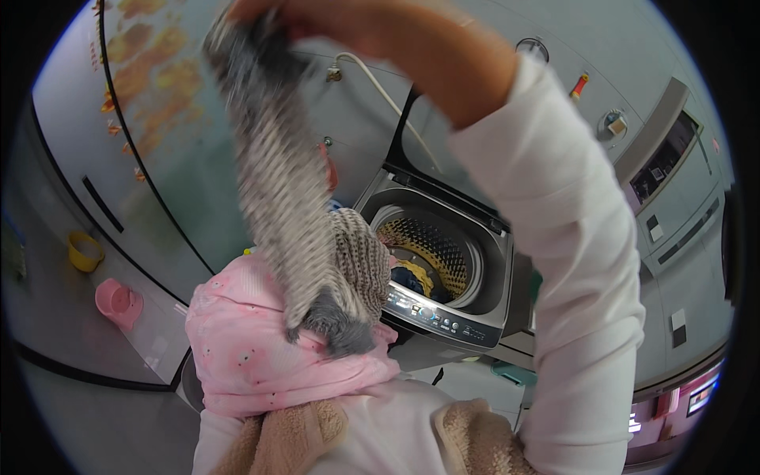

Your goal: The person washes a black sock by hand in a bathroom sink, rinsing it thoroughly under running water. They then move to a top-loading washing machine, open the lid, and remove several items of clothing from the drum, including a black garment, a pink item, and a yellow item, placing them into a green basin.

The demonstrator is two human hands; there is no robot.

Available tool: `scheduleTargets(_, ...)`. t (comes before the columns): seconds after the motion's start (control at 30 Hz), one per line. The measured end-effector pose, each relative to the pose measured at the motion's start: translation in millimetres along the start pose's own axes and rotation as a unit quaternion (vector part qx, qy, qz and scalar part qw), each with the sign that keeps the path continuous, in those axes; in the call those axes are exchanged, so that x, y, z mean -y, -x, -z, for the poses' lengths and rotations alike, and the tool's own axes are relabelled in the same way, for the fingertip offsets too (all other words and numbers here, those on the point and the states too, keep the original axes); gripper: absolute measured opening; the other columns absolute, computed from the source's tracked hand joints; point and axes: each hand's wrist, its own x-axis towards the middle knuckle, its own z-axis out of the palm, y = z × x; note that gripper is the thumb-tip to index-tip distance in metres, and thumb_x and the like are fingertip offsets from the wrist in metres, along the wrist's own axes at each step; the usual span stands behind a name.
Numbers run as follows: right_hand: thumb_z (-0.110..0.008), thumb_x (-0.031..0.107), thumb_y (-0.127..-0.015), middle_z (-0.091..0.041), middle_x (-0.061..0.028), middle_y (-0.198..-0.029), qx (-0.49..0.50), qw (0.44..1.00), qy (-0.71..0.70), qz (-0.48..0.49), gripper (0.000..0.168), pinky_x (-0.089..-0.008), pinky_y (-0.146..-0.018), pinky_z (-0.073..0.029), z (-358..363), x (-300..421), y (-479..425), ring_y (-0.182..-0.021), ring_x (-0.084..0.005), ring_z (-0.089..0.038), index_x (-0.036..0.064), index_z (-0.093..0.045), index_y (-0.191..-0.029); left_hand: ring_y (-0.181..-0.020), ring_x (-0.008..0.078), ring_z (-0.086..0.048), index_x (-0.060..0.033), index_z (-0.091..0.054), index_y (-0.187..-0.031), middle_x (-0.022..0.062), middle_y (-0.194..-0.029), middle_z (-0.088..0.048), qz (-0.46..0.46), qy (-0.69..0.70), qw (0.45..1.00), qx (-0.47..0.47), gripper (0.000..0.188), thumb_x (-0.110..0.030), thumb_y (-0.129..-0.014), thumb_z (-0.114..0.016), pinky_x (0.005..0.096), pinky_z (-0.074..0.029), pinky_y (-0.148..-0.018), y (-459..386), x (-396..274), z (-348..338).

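Observation:
My right hand (273, 15), partly cut off at the top edge, grips a grey and cream knitted piece of clothing (279, 172) with fuzzy dark-grey ends. The knit hangs down, blurred by motion, in front of a pink printed cloth (237, 356). A ribbed knitted part (359, 261) lies beside it, above the pink cloth; whether it is the same garment I cannot tell. My left hand is out of sight. To the right of the cloths, an open top-loading washing machine (504, 285) holds dark and yellow fabric (418, 279) in its drum.
A raised lid (409, 136) stands behind the drum. At left are a patterned refrigerator door (178, 119), a yellow container (85, 252) and a pink container (119, 303). A pale hose or cable (380, 86) runs down the wall. Cabinets (683, 237) are at right.

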Motion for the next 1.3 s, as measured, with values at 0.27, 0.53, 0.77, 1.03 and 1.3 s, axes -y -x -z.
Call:
scheduleTargets(0.27, -0.055, 0.008, -0.078, -0.05, -0.0043, -0.065, -0.021, 0.996, -0.036, 0.078, 0.009, -0.0256, -0.056, -0.04, -29, 51, -23, -0.057, -0.0119, -0.045, 0.0, -0.055, -0.082, -0.1, 0.028, -0.052, -0.013, -0.034, -0.131, 0.015, -0.11, -0.053, 0.013, 0.051, 0.996, 0.069, 0.054, -0.045, -0.087, -0.031, 0.041, -0.042, -0.082, 31, -1, 12)
scheduleTargets(0.53, -0.059, 0.006, -0.072, -0.051, -0.0017, -0.07, -0.12, 0.987, -0.083, 0.066, 0.012, -0.0234, -0.053, -0.041, -18, 47, 25, -0.06, -0.0093, -0.048, 0.003, -0.057, -0.084, -0.097, 0.0304, -0.053, -0.0103, -0.033, -0.131, 0.019, -0.105, -0.054, 0.017, 0.103, 0.986, 0.133, 0.059, -0.049, -0.087, -0.028, 0.0428, -0.043, -0.079, 52, -7, 29)
scheduleTargets(0.77, -0.059, 0.001, -0.071, -0.05, -0.0002, -0.085, 0.198, 0.968, -0.074, -0.137, 0.022, -0.0189, -0.062, -0.041, -20, -57, 198, -0.077, -0.0063, -0.049, 0.005, -0.055, -0.092, -0.093, 0.0325, -0.054, -0.0079, -0.033, -0.131, 0.0226, -0.101, -0.055, 0.004, 0.116, 0.963, 0.244, 0.064, -0.053, -0.088, -0.025, 0.0444, -0.043, -0.077, 72, -37, 49)
scheduleTargets(1.03, -0.064, 0.014, -0.075, -0.057, -0.0087, -0.102, 0.065, 0.913, 0.122, -0.383, 0.038, -0.0276, -0.066, -0.045, 82, -250, 337, -0.071, -0.0154, -0.054, 0.006, -0.054, -0.112, -0.098, 0.0372, -0.052, 0.0016, -0.037, -0.126, 0.0277, -0.103, -0.054, 0.241, 0.191, 0.652, 0.693, 0.073, -0.059, -0.086, -0.026, 0.0463, -0.042, -0.081, 28, -27, 51)
scheduleTargets(1.3, -0.062, 0.015, -0.075, -0.065, -0.0091, -0.085, 0.013, 0.71, 0.06, -0.702, 0.035, -0.0306, -0.065, -0.047, 86, -545, 526, -0.071, -0.018, -0.06, 0.003, -0.055, -0.107, -0.115, 0.0381, -0.042, 0.0154, -0.037, -0.12, 0.0277, -0.121, -0.044, 0.394, 0.188, 0.559, 0.705, 0.078, -0.055, -0.087, -0.031, 0.0409, -0.035, -0.096, 33, 53, 15)
